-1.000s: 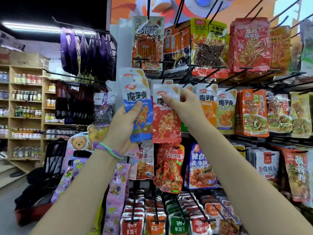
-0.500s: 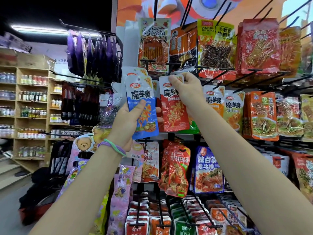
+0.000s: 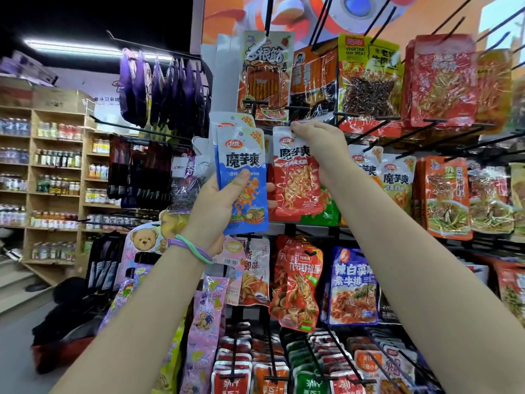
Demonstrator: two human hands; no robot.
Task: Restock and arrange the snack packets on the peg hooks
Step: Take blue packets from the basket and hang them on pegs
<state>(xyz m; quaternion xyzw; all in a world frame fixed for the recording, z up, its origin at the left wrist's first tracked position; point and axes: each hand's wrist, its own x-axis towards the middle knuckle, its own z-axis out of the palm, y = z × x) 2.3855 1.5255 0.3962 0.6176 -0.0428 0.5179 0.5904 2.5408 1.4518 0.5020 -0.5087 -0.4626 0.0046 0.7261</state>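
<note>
My left hand (image 3: 217, 207) grips a small stack of blue snack packets (image 3: 243, 177), thumb across the front one, held upright in front of the rack. My right hand (image 3: 321, 146) pinches the top edge of a red snack packet (image 3: 295, 183) and holds it up by a black peg hook (image 3: 301, 109) at the rack's middle row. The packet's hang hole is hidden by my fingers. More packets of the same brand, orange and green (image 3: 396, 180), hang on hooks to the right.
Rows of black peg hooks jut out from the rack with larger red and yellow packets (image 3: 443, 81) above and mixed packets (image 3: 298, 282) below. Purple bags (image 3: 159, 86) hang at the left. Wooden shelves of bottles (image 3: 56, 166) stand far left.
My right hand has lifted the red packet higher, from level with the blue packets up to the hook. My left hand keeps hold of the blue packets. The view has moved closer.
</note>
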